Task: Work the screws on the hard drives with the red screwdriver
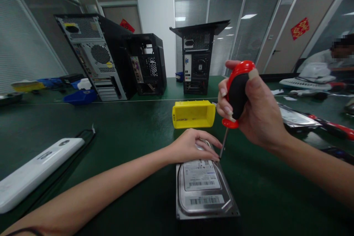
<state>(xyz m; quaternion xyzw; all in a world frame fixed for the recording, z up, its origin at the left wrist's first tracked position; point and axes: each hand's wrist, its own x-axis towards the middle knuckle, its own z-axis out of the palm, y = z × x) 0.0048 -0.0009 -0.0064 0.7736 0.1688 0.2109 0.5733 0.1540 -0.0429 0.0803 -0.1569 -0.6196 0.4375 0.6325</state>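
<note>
A silver hard drive point(204, 191) with white barcode labels lies flat on the green table point(124, 136) in front of me. My left hand point(193, 145) rests palm down on its far end, fingers spread over the top. My right hand point(254, 107) grips the red and black handle of a screwdriver point(238, 92), held nearly upright. Its thin shaft runs down to the drive's far right corner, right beside my left fingertips.
A yellow plastic bin point(193, 114) stands just behind the drive. Three black computer cases point(94, 55) point(148, 64) point(197, 59) stand at the back. A white device point(35, 171) lies at left. Another drive point(298, 118) and a red-handled tool point(337, 129) lie at right. A person point(329, 62) sits far right.
</note>
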